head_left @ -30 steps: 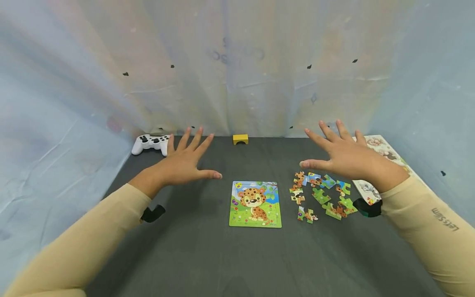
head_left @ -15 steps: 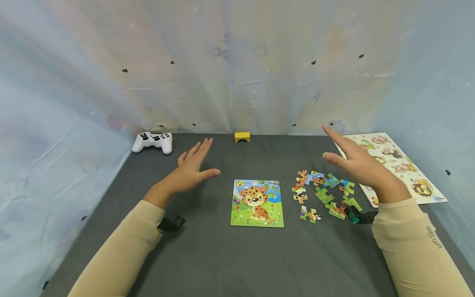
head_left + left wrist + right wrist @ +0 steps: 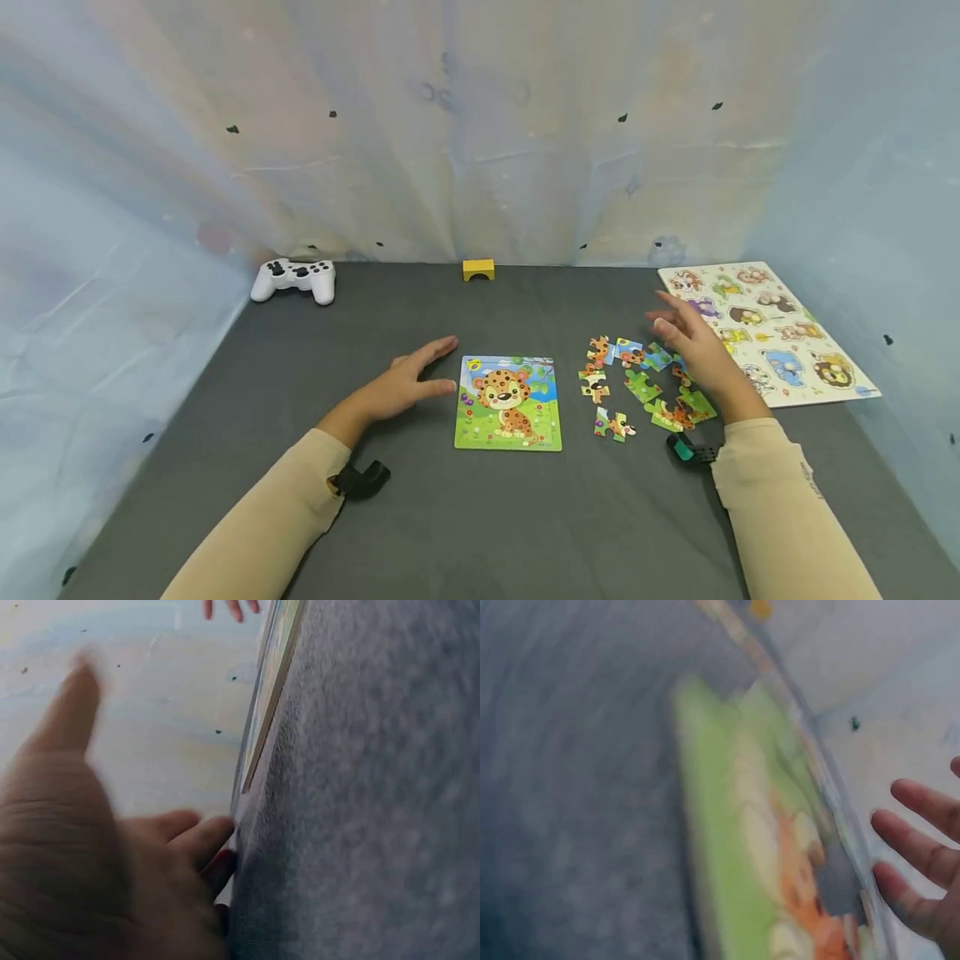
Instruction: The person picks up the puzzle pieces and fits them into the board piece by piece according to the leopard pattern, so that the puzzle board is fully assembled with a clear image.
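Note:
A square puzzle board (image 3: 507, 404) with a spotted leopard cub picture lies mid-table. Just left of it is my left hand (image 3: 397, 390), thumb and forefinger apart and holding nothing; in the left wrist view the board's edge (image 3: 274, 697) rises beyond that hand (image 3: 97, 847). Several loose jigsaw pieces (image 3: 642, 388) lie to the right of the board. My right hand (image 3: 697, 354) hovers by their right side, holding nothing, fingers loosely bent. In the right wrist view a blurred green and orange piece (image 3: 727, 825) looms close, with the fingers (image 3: 911, 832) apart from it.
A white game controller (image 3: 294, 280) lies at the back left. Near the back curtain (image 3: 525, 167) stands a yellow arch block (image 3: 478, 269). A white board with animal pictures (image 3: 783, 367) lies at the right. Dark cloth covers the table (image 3: 480, 517).
Both hands have come down from raised, spread poses toward the table. The left hand has moved to the board's left edge, the right to the loose pieces. The table's objects stay put.

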